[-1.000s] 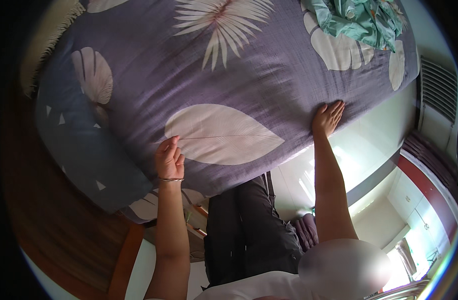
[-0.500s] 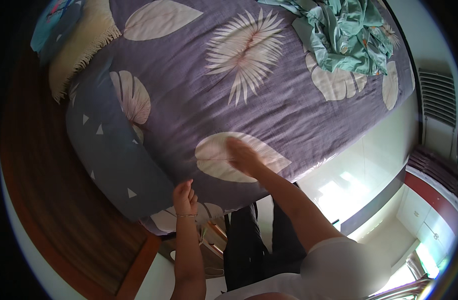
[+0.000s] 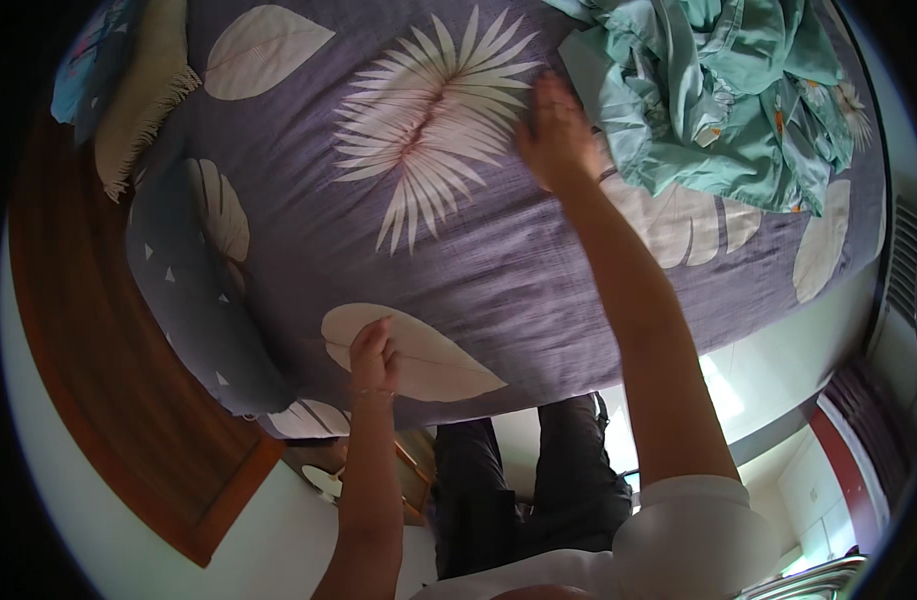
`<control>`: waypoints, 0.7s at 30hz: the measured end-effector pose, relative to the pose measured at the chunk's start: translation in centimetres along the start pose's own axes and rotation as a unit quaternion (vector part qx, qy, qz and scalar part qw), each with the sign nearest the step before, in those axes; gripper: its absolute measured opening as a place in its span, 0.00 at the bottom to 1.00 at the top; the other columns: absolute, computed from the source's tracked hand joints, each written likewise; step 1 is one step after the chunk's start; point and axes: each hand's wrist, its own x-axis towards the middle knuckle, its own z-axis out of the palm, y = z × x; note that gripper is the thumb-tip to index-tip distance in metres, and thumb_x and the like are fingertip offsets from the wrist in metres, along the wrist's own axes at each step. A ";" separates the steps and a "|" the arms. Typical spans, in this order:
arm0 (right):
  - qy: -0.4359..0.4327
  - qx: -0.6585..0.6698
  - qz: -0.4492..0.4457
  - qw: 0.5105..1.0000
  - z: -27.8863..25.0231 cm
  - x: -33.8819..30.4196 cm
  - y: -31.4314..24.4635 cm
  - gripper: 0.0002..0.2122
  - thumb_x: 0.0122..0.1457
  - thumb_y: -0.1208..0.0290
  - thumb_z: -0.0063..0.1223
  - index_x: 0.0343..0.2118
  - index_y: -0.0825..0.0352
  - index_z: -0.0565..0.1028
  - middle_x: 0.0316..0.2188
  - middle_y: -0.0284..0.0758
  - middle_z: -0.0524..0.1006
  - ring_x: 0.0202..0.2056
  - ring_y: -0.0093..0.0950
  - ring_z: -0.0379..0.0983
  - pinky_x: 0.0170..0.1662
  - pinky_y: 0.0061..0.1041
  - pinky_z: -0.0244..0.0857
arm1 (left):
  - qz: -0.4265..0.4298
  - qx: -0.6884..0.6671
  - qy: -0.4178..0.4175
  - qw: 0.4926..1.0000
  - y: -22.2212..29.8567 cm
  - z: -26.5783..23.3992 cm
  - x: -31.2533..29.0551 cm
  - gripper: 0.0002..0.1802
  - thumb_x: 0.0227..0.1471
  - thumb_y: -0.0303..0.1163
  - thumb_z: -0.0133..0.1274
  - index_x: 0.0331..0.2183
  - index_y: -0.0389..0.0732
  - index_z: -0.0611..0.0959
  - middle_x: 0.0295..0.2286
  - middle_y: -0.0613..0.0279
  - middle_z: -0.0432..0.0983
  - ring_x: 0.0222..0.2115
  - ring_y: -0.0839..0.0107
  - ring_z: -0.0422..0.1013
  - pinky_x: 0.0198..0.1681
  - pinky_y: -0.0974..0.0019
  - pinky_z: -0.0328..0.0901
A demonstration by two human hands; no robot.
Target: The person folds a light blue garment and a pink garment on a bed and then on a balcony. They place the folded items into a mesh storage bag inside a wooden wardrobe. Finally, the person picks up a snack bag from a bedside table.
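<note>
A bed lies before me, covered by a purple-grey sheet (image 3: 309,240) printed with pale leaves. My right hand (image 3: 561,135), slightly blurred, reaches far across it with fingers stretched out and nothing held. It is beside the feathery leaf print, just left of a crumpled heap of mint-green cloth (image 3: 719,110). Closer to me, my left hand (image 3: 376,357) is curled into a loose fist above an oval leaf print near the bed's front edge. I see nothing in its fingers. Whether that hand touches the sheet I cannot tell.
A dark pillow (image 3: 194,310) with white triangles rests at the left end, below a beige fringed cushion (image 3: 144,100). A brown wooden headboard (image 3: 89,370) curves along the left. Pale floor (image 3: 769,385) shows beyond the bed's edge on the right.
My right hand has swept forward and right over the sheet toward the mint-green cloth. The left hand, still curled, is slightly farther forward. The whole view has shifted.
</note>
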 end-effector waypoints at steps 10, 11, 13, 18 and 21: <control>-0.095 -0.234 0.104 0.962 -11.5 -9.4 20.0 0.23 0.53 0.57 0.36 0.48 0.68 0.64 0.48 0.41 0.65 0.53 0.36 0.56 0.57 0.33 0.44 | -0.004 0.029 -0.135 0.990 -5.2 12.7 -3.8 0.05 0.47 0.27 0.52 0.28 0.37 0.79 0.17 0.75 0.67 0.10 0.87 0.46 0.11 0.80 0.41; -0.124 -0.242 0.137 0.952 -12.4 -10.1 21.4 0.24 0.54 0.57 0.34 0.49 0.69 0.62 0.50 0.42 0.62 0.54 0.36 0.53 0.58 0.32 0.41 | 0.004 0.033 -0.135 0.990 -5.6 13.1 -4.3 0.05 0.47 0.27 0.52 0.28 0.37 0.79 0.17 0.75 0.67 0.10 0.87 0.46 0.11 0.80 0.41; -0.070 -0.251 0.119 0.958 -14.1 -12.6 24.3 0.25 0.55 0.59 0.34 0.52 0.72 0.57 0.53 0.44 0.57 0.56 0.37 0.50 0.59 0.33 0.40 | 0.004 0.044 -0.147 0.988 -6.5 13.3 -5.0 0.05 0.48 0.26 0.51 0.29 0.38 0.80 0.21 0.73 0.71 0.10 0.87 0.47 0.11 0.80 0.42; -0.048 -0.241 0.160 0.956 -17.4 -18.3 28.9 0.29 0.54 0.62 0.33 0.57 0.70 0.45 0.59 0.42 0.44 0.60 0.34 0.39 0.60 0.30 0.34 | -0.003 0.046 -0.153 0.987 -8.8 13.0 -6.3 0.04 0.48 0.26 0.50 0.29 0.39 0.79 0.26 0.69 0.74 0.10 0.87 0.47 0.10 0.81 0.42; -0.053 -0.245 0.192 0.949 -18.4 -21.6 30.5 0.29 0.54 0.62 0.32 0.57 0.72 0.44 0.59 0.43 0.42 0.60 0.35 0.37 0.60 0.31 0.32 | 0.004 0.059 -0.155 0.986 -9.7 13.9 -7.2 0.04 0.48 0.27 0.51 0.28 0.40 0.79 0.27 0.68 0.75 0.09 0.88 0.46 0.10 0.81 0.41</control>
